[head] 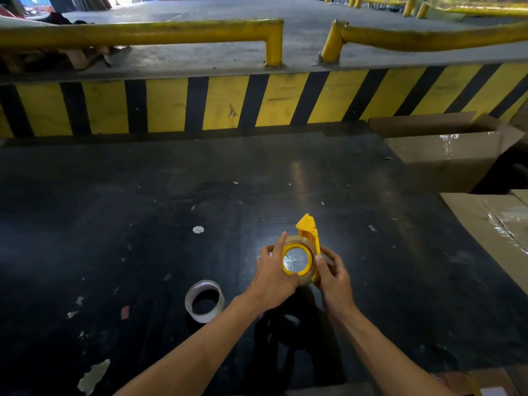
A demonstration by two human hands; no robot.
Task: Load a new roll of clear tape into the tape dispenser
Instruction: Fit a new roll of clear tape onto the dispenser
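Observation:
A yellow tape dispenser point(308, 228) is held upright just above the black table point(143, 195), its pointed cutter end facing away from me. A roll of clear tape point(300, 242) sits around the dispenser's yellow hub. My left hand point(274, 277) grips the roll from the left, index finger along its top edge. My right hand point(334, 277) holds the dispenser's body from the right side, thumb against the roll's rim. A second, thin roll of clear tape point(204, 300) lies flat on the table to the left of my left wrist.
Cardboard boxes point(445, 150) stand at the table's right side, with another box point(497, 224) nearer. A yellow-and-black striped wall point(228, 104) runs behind the table, topped by yellow rails point(143, 32). Scraps of paper and tape dot the table surface.

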